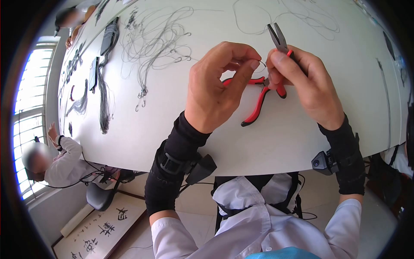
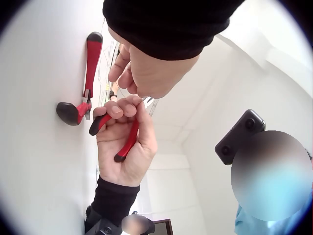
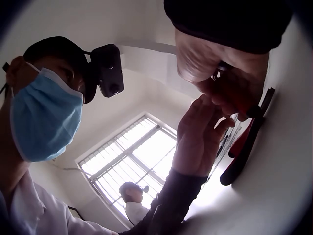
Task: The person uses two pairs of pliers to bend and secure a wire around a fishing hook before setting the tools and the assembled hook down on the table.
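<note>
My left hand pinches a thin, dark, curved fish hook between thumb and fingertips. Close beside it, my right hand grips red-handled pliers, whose jaws point away from me, slightly parted. In the left wrist view their red handles run across the palm. The fingertips of both hands nearly meet around the hook. Beneath the hands, a second pair of red-and-black pliers lies on the white table with its handles spread; the left hand covers part of it.
Loose fishing lines with several hooks spread over the table at the left and back. Dark bundles of line lie farther left. A thin strand runs along the right side. Other people sit at the left edge, one with a raised hand.
</note>
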